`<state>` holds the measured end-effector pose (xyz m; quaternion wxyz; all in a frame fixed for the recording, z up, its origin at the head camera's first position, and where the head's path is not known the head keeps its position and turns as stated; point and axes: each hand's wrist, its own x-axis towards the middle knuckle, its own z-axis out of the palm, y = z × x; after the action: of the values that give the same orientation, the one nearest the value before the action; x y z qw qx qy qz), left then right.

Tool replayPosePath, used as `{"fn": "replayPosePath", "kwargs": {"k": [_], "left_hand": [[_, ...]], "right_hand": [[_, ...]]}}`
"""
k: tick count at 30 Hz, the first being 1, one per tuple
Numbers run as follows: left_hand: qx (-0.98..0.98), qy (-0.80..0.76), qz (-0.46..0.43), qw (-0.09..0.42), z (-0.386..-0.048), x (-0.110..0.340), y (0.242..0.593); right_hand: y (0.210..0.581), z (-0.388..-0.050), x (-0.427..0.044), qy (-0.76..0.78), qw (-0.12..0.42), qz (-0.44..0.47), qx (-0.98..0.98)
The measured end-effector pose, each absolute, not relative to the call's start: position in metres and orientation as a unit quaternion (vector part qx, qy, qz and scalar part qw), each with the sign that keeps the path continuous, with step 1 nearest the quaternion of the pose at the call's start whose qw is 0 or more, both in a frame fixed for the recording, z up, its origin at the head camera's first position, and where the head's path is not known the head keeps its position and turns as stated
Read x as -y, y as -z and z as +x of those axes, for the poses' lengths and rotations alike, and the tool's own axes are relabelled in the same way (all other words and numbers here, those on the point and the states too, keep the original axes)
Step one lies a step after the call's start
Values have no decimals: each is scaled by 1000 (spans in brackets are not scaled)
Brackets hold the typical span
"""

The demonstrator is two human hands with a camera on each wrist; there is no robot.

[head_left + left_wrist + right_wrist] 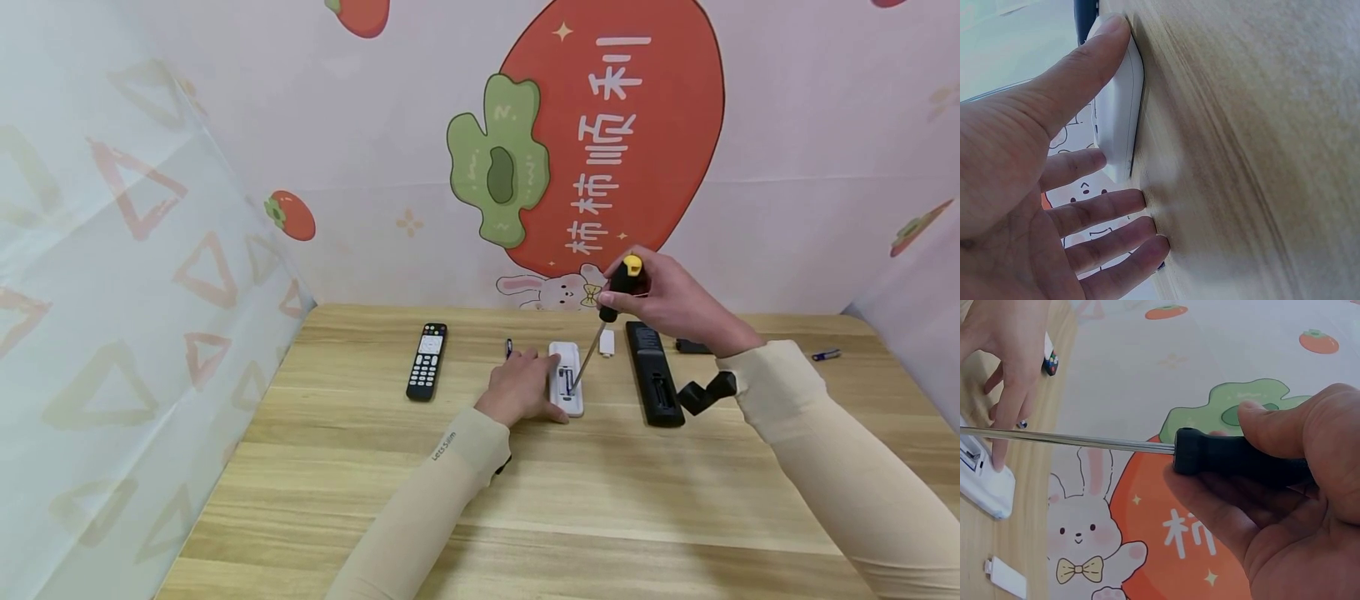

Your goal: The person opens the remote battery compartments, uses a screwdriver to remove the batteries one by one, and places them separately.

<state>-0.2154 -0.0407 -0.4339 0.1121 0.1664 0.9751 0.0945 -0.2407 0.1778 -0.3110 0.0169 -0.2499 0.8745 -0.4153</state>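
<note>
White remote control (567, 358) lies on the worktop (600, 500), near the middle of the scene, with its battery compartment open and facing up. The left hand (525, 387) has its grip on the remote, thumb at the near end and index finger toward the far end; the other fingers reach down to the worktop. The right hand (667, 292) grips the handle of a screwdriver (620, 288), whose shaft slants down and left into the compartment, beside a battery (569, 381).

I judge the main danger to be a slip of the tip: the shaft is long and it is gripped high, so a small turn of the wrist could make a large swing below. The tip might then scratch the battery's wrapping, bend a contact, or reach the left fingers, which are close. If the tip levers too strongly, the battery could jump out and roll. If the left hand presses weakly, the remote could turn, because it is held only from the left side. The small white battery cover (607, 343), lying just beyond the shaft to the right, could be pushed away by a careless sweep.
</note>
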Motion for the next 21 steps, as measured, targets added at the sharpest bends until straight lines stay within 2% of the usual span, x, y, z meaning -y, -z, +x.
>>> {"fn": "replayPosePath", "kwargs": {"k": [21], "left_hand": [[-974, -96, 169, 112, -215, 41, 433]], "right_hand": [[306, -255, -168, 405, 36, -256, -877]]}}
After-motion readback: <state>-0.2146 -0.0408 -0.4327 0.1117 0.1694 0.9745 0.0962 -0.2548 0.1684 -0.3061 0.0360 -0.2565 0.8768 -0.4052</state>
